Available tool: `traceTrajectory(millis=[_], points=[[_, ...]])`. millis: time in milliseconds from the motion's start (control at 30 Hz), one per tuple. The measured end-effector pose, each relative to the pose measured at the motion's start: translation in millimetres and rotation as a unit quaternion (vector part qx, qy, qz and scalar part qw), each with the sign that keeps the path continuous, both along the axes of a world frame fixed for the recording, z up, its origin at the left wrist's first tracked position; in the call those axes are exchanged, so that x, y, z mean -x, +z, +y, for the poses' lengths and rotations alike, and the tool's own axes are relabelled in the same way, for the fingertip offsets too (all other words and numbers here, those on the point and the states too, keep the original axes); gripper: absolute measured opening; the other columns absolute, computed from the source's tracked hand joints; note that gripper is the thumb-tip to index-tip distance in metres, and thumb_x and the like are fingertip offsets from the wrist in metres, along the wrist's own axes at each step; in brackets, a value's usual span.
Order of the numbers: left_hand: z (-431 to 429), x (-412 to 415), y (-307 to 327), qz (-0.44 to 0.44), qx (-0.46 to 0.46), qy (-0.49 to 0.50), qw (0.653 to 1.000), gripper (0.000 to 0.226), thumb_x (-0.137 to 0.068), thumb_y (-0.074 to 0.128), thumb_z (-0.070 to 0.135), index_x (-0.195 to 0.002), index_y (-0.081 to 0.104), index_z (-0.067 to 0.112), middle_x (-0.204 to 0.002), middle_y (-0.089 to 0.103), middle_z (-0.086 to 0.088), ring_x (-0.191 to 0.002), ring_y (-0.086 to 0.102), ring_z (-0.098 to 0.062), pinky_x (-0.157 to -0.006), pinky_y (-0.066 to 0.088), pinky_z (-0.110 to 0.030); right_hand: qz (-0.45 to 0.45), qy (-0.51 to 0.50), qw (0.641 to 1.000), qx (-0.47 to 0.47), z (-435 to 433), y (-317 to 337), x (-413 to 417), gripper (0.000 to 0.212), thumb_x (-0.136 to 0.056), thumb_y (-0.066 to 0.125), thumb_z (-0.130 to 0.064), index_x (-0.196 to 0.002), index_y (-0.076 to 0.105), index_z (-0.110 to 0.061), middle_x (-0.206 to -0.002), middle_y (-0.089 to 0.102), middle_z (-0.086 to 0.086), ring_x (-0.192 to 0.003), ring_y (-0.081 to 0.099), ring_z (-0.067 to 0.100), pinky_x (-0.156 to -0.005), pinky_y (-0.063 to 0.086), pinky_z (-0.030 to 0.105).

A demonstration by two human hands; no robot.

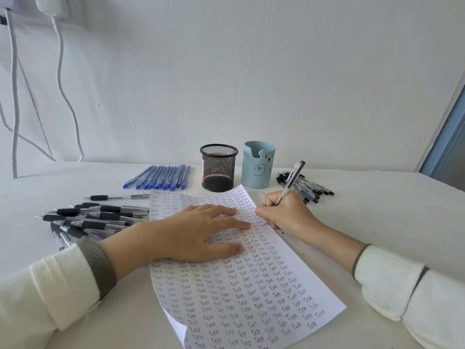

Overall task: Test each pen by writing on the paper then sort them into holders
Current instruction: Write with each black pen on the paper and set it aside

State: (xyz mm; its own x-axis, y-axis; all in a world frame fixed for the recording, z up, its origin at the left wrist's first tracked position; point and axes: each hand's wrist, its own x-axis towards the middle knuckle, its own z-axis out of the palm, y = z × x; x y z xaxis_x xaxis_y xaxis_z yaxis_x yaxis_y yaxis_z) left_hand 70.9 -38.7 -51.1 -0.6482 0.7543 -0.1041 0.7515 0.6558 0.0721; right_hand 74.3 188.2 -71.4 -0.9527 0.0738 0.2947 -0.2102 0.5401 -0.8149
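A white sheet of paper (251,293) covered in rows of the word "Test" lies on the table in front of me. My left hand (196,233) presses flat on its upper part, fingers straight. My right hand (284,212) grips a clear black-capped pen (293,178), tip down on the paper's right edge. Behind the paper stand a black mesh holder (218,167) and a light blue bear holder (258,165).
A pile of black pens (93,217) lies left of the paper. A row of blue pens (161,180) sits left of the mesh holder. More black pens (309,188) lie right of the blue holder. White cables (65,96) hang on the wall at left.
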Motion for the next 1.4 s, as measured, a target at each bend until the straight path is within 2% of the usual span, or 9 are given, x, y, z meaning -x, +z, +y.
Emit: traceTrajectory(millis=[267, 400, 533, 667, 800, 933, 1033, 1267, 1400], points=[[-2, -1, -1, -0.002, -0.01, -0.001, 1.0, 0.062, -0.085, 0.025, 0.08, -0.144, 0.014, 0.063, -0.16, 0.011, 0.022, -0.147, 0.012, -0.005, -0.122, 0.009, -0.037, -0.012, -0.014, 0.995, 0.1, 9, 15, 2, 0.046, -0.098, 0.057, -0.035, -0.056, 0.053, -0.017, -0.053, 0.056, 0.005, -0.043, 0.041, 0.014, -0.042, 0.033, 0.018], [-3, -1, -1, -0.003, -0.011, -0.002, 1.0, 0.061, -0.086, 0.026, 0.08, -0.143, 0.014, 0.064, -0.16, 0.011, 0.023, -0.147, 0.013, -0.004, -0.121, 0.009, -0.037, -0.048, -0.018, 0.984, 0.169, 20, 29, 3, 0.039, -0.098, 0.045, -0.054, -0.096, 0.058, -0.017, -0.046, 0.041, 0.003, -0.037, 0.032, 0.011, -0.039, 0.026, 0.018], [-2, -1, 0, -0.002, -0.004, 0.0, 1.0, 0.062, -0.085, 0.024, 0.081, -0.144, 0.013, 0.064, -0.16, 0.01, 0.023, -0.147, 0.012, -0.003, -0.122, 0.008, -0.038, -0.068, 0.001, 0.967, 0.246, 35, 34, 7, 0.037, -0.106, 0.033, -0.036, -0.122, 0.059, -0.015, -0.048, 0.049, 0.0, -0.039, 0.03, 0.013, -0.047, 0.017, 0.026], [-2, -1, 0, -0.005, -0.003, 0.001, 1.0, 0.061, -0.085, 0.024, 0.081, -0.143, 0.011, 0.065, -0.16, 0.009, 0.024, -0.147, 0.011, -0.003, -0.122, 0.008, -0.04, -0.083, 0.017, 0.955, 0.283, 45, 47, 4, 0.021, -0.098, 0.05, -0.036, -0.106, 0.067, -0.026, -0.082, 0.074, -0.003, -0.048, 0.038, 0.008, -0.047, 0.026, 0.021], [-1, -2, 1, -0.008, -0.007, 0.002, 1.0, 0.061, -0.083, 0.023, 0.082, -0.142, 0.012, 0.067, -0.159, 0.01, 0.025, -0.147, 0.011, -0.002, -0.121, 0.007, -0.037, -0.055, 0.019, 0.945, 0.322, 59, 50, 3, 0.014, -0.099, 0.052, -0.033, -0.103, 0.064, -0.027, -0.089, 0.076, 0.001, -0.044, 0.036, 0.006, -0.04, 0.029, 0.014], [-1, -3, 2, -0.008, -0.007, 0.002, 1.0, 0.061, -0.084, 0.024, 0.08, -0.142, 0.013, 0.066, -0.159, 0.009, 0.025, -0.146, 0.011, -0.001, -0.121, 0.006, -0.034, 0.055, 0.024, 0.932, 0.357, 70, 49, 10, 0.013, -0.098, 0.056, -0.021, -0.104, 0.067, -0.017, -0.103, 0.071, 0.001, -0.071, 0.063, 0.012, -0.069, 0.056, 0.02], [0, -4, 2, -0.009, -0.008, 0.003, 1.0, 0.06, -0.085, 0.025, 0.079, -0.142, 0.014, 0.066, -0.158, 0.009, 0.026, -0.146, 0.011, -0.001, -0.119, 0.006, -0.033, 0.149, -0.062, 0.955, 0.25, 85, 39, 17, 0.007, -0.093, 0.064, -0.009, -0.097, 0.068, -0.013, -0.097, 0.07, 0.004, -0.085, 0.07, 0.014, -0.088, 0.056, 0.028], [0, -4, 3, -0.012, -0.006, 0.002, 1.0, 0.059, -0.085, 0.025, 0.079, -0.142, 0.014, 0.066, -0.158, 0.009, 0.026, -0.146, 0.011, -0.001, -0.119, 0.005, -0.033, 0.176, -0.195, 0.965, 0.009, 101, 12, 31, 0.01, -0.082, 0.075, -0.008, -0.085, 0.067, -0.015, -0.083, 0.07, -0.006, -0.082, 0.069, 0.013, -0.075, 0.053, 0.021], [0, -3, 3, -0.012, -0.003, 0.002, 1.0, 0.062, -0.082, 0.022, 0.082, -0.141, 0.012, 0.067, -0.158, 0.008, 0.026, -0.146, 0.011, -0.001, -0.121, 0.006, -0.035, 0.135, -0.242, 0.953, -0.12, 93, 2, 41, 0.007, -0.084, 0.071, -0.02, -0.084, 0.064, -0.02, -0.088, 0.07, -0.01, -0.088, 0.065, 0.013, -0.071, 0.048, 0.03]])
